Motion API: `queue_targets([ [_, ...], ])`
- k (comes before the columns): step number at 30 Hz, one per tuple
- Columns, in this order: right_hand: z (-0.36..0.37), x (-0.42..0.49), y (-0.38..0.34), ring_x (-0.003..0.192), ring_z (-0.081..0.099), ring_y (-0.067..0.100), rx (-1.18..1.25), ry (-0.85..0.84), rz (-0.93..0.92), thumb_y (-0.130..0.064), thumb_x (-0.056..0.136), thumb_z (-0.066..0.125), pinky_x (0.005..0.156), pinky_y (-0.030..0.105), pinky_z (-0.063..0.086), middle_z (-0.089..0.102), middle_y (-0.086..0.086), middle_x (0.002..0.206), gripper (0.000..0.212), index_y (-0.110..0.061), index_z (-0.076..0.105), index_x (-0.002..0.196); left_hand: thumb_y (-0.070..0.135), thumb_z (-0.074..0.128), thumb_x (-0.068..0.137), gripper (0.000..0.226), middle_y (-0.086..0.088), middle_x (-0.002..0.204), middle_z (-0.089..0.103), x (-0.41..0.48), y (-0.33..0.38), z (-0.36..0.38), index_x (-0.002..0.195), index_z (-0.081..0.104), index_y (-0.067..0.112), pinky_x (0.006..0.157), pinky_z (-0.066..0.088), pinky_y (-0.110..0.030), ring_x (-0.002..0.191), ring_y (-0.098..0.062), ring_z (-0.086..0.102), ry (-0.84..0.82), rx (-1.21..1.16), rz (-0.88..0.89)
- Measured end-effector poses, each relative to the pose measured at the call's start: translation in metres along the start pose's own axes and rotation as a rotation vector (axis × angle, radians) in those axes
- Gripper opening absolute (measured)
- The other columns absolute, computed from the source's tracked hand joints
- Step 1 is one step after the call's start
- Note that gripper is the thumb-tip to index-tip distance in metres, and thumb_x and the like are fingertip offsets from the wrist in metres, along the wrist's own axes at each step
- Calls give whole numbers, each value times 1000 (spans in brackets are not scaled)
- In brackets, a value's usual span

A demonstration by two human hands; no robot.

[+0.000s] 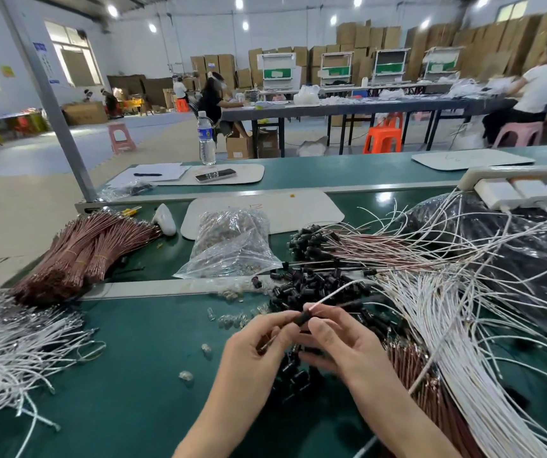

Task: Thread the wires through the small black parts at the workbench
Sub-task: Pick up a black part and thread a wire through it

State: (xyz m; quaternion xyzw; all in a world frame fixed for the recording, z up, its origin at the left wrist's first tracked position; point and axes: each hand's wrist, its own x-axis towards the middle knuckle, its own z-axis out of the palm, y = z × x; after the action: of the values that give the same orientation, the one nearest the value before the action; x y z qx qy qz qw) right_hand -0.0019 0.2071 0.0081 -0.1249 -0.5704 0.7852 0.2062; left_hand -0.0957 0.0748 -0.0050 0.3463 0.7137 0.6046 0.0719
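My two hands meet over the green workbench. Between the fingertips of my left hand and my right hand sits a small black part, pinched from both sides. A white wire comes out of the part and runs up to the right; my right hand holds it against the part. A heap of loose black parts lies just beyond my hands. White wires fan out to the right, with brown wires under them.
Bundled brown wires lie at the left, loose white wires at the near left. A clear bag of small parts sits in the middle, a black plastic bag at the right. Small clear pieces dot the bench.
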Motion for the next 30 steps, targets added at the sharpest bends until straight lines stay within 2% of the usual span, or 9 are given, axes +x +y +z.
queue_targets([
  [3, -1, 1, 2, 99, 76, 27, 37, 20, 15, -32, 79, 73, 76, 30, 61, 78, 14, 104, 21, -26, 77, 99, 38, 67, 91, 21, 19, 103, 73, -1, 0, 1, 110, 73, 41, 82, 50, -12, 98, -1, 69, -20, 50, 39],
  [6, -5, 2, 2, 98, 76, 29, 77, 89, 16, -31, 80, 72, 77, 27, 61, 77, 15, 104, 19, -24, 79, 97, 39, 69, 91, 26, 21, 92, 69, -4, -5, -2, 117, 69, 44, 68, 45, -10, 77, 0, 63, -21, 111, 28],
  [8, -10, 5, 0, 96, 76, 30, 153, 165, 11, -28, 80, 72, 74, 26, 61, 77, 19, 102, 22, -18, 79, 98, 44, 69, 89, 24, 16, 87, 66, -5, -9, -4, 113, 66, 47, 61, 44, -14, 68, -4, 58, 25, 138, 27],
  [12, -19, 9, 0, 88, 77, 29, 285, 265, 25, -21, 80, 71, 66, 25, 61, 76, 22, 99, 34, -4, 70, 109, 47, 64, 92, 13, 14, 91, 67, -7, -13, -6, 105, 65, 46, 62, 48, -19, 72, -13, 62, 92, 223, 122],
  [16, -21, 10, 0, 93, 76, 33, 385, 243, 55, -17, 82, 70, 66, 24, 61, 74, 25, 104, 33, -2, 69, 111, 45, 58, 97, 7, 13, 98, 65, -6, -15, -6, 100, 65, 45, 66, 46, -15, 79, -14, 63, 105, 292, 191],
  [20, -21, 10, 0, 92, 76, 33, 406, 224, 57, -17, 80, 71, 65, 24, 61, 74, 26, 103, 32, -2, 70, 108, 53, 51, 100, 15, 15, 100, 66, -7, -14, -5, 105, 64, 46, 65, 47, -13, 81, -13, 64, 112, 274, 183],
  [22, -21, 10, 0, 92, 76, 33, 423, 222, 55, -16, 80, 71, 65, 25, 61, 74, 25, 102, 28, -3, 72, 105, 52, 51, 101, 16, 16, 96, 68, -7, -14, -5, 105, 65, 46, 62, 47, -13, 78, -12, 64, 101, 261, 171],
  [26, -21, 9, -2, 92, 76, 32, 441, 202, 65, -15, 82, 70, 66, 25, 61, 75, 25, 102, 21, -5, 77, 99, 47, 58, 97, 11, 13, 80, 69, -8, -15, -5, 104, 67, 46, 55, 49, -23, 65, -13, 61, 64, 234, 147],
  [30, -18, 7, -4, 91, 77, 31, 432, 189, 57, -14, 81, 69, 65, 25, 62, 75, 23, 102, 16, -9, 79, 93, 43, 62, 93, 11, 12, 82, 69, -9, -13, -5, 102, 68, 44, 56, 43, -14, 63, -8, 58, 51, 176, 134],
])
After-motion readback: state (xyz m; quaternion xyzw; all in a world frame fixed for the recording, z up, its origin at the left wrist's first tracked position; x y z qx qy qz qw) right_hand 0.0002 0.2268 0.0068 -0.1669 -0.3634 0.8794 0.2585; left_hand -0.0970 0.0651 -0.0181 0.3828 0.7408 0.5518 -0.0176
